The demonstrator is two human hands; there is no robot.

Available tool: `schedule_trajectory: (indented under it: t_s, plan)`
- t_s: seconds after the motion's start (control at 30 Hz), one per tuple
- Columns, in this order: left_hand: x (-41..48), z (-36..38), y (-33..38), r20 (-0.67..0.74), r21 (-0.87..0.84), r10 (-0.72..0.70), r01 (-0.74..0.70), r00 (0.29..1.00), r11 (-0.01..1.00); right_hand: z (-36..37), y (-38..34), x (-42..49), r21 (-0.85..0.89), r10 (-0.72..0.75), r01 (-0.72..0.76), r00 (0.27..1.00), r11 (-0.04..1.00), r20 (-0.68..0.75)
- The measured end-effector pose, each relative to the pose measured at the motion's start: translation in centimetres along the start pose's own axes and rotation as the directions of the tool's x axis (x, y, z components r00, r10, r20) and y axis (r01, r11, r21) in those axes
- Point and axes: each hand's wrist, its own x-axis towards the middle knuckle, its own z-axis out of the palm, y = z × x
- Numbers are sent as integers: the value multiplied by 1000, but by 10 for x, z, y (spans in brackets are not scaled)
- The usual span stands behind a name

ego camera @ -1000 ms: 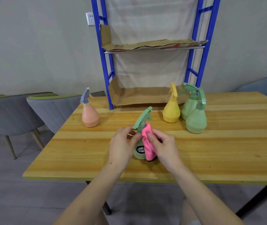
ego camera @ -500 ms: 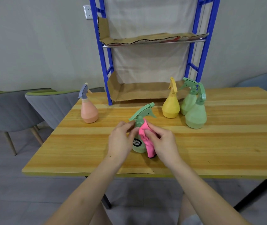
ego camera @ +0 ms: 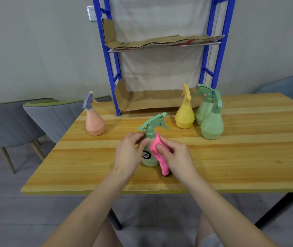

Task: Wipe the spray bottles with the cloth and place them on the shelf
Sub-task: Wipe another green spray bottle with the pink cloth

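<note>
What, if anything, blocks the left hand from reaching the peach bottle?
Likely nothing, so yes: the peach bottle stands alone, with bare table between it and the left hand. That hand grips the green bottle and must let go first.

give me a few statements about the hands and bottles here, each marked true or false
1. The right hand holds the pink cloth against the labelled green bottle. True.
2. The left hand lies flat on the table. False: it grips the labelled green bottle.
3. The yellow bottle already stands on the shelf. False: it stands on the table, in front of the shelf.
4. The peach bottle stands upright on the table, apart from the other bottles. True.
</note>
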Motion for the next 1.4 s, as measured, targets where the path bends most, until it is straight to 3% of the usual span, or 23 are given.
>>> schedule_trajectory:
  t_s: [0.17,0.4,0.63,0.87,1.2,1.4]
  plan:
    - [2,-5,-1,40,15,0,0,999,1000,3,-3,4,32,-4,4,1000,999,8]
    - [-1,-2,4,27,-64,-53,55,998,996,-14,21,-3,-161,98,-87,993,983,60]
    - [1,3,2,29,-108,-30,33,999,994,4,-8,2,72,-49,48,999,996,10]
    - [-1,1,-5,21,-25,-8,8,1000,1000,-8,30,0,-148,5,8,996,989,89]
    - [-4,-3,-3,78,-79,28,-22,997,997,6,-2,0,23,-69,67,996,997,56]
    - [-3,-6,-10,62,-79,40,-35,997,996,-6,22,6,-132,13,-2,996,991,85]
